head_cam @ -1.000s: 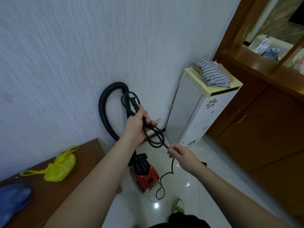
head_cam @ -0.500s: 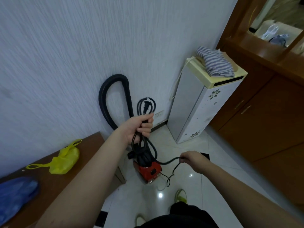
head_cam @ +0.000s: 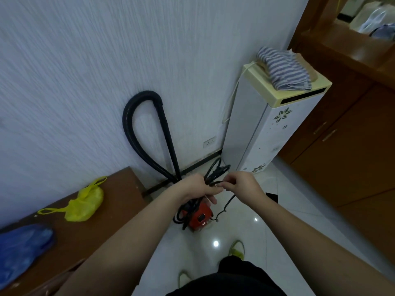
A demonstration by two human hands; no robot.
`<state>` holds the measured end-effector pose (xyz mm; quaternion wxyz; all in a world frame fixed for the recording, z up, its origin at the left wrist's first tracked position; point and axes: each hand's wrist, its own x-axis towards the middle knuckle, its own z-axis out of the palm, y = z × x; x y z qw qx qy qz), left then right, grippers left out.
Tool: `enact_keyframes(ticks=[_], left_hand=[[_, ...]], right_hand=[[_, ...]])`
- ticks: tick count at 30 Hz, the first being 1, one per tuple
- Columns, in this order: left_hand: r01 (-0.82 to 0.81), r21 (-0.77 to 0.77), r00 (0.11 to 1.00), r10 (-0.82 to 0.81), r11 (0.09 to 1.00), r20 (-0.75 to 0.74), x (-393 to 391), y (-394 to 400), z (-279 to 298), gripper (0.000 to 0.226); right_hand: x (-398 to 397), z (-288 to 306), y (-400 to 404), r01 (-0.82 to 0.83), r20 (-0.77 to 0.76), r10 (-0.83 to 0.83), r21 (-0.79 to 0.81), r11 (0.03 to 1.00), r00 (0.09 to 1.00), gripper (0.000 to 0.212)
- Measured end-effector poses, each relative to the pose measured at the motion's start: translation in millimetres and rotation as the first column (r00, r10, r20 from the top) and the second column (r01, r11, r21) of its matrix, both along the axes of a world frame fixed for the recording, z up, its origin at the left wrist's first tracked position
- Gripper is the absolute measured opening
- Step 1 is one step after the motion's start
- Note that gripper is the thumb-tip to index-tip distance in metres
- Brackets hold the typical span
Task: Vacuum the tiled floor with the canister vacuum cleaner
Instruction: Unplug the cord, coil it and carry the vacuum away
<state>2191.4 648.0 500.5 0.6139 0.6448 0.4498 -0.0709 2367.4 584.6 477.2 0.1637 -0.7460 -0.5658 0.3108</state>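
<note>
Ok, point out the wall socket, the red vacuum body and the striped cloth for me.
wall socket [head_cam: 209, 142], head view, on the middle of its white faceplate.
red vacuum body [head_cam: 198, 216], head view, on its red top casing.
striped cloth [head_cam: 282, 70], head view, on the middle of the folded fabric.

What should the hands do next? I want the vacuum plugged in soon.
Probably undo the pale tie: the left hand grips the bundled power cord while the right hand pinches at the tie. The wall outlet is empty, so the cord likely needs freeing first.
</note>
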Motion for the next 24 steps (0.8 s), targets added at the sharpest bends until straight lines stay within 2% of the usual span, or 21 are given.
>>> enact_keyframes(ticks=[2, 6, 8, 11, 14, 17, 20, 24], left_hand=[[-0.045, -0.111, 0.998, 0.050, 0.993, 0.039, 4, 7, 2, 0.030], [-0.208, -0.378, 0.936, 0.296, 0.902, 0.190, 13, 22, 0, 0.024], [-0.271, -0.440, 0.892, 0.395, 0.856, 0.218, 21, 28, -3, 0.025], [-0.411, -0.486, 0.805, 0.558, 0.771, 0.204, 35, 32, -7, 0.024], [-0.521, -0.486, 0.728, 0.663, 0.701, 0.175, 47, 29, -12, 0.013], [-0.596, -0.459, 0.667, 0.724, 0.659, 0.174, 53, 32, -16, 0.015], [-0.685, -0.294, 0.659, 0.739, 0.666, 0.139, 55, 32, -19, 0.031], [-0.797, -0.061, 0.602, 0.798, 0.601, 0.002, 49, 27, -40, 0.037]], right_hand=[[12, -5, 2, 0.002, -0.087, -0.002, -0.002, 1.000, 0.996, 0.024], [42, -25, 7, -0.037, -0.167, 0.033, -0.019, 0.999, 0.985, 0.020], [57, -42, 11, -0.009, -0.217, -0.006, -0.068, 0.998, 0.976, 0.021], [70, -61, 21, -0.056, -0.258, 0.021, -0.131, 0.990, 0.966, 0.024], [75, -73, 40, -0.134, -0.314, 0.073, -0.177, 0.975, 0.946, 0.025], [82, -97, 50, -0.213, -0.297, 0.140, -0.232, 0.949, 0.945, 0.027], [88, -120, 50, -0.266, -0.279, 0.178, -0.322, 0.909, 0.944, 0.028], [82, -130, 67, -0.236, -0.307, 0.135, -0.321, 0.917, 0.942, 0.033]])
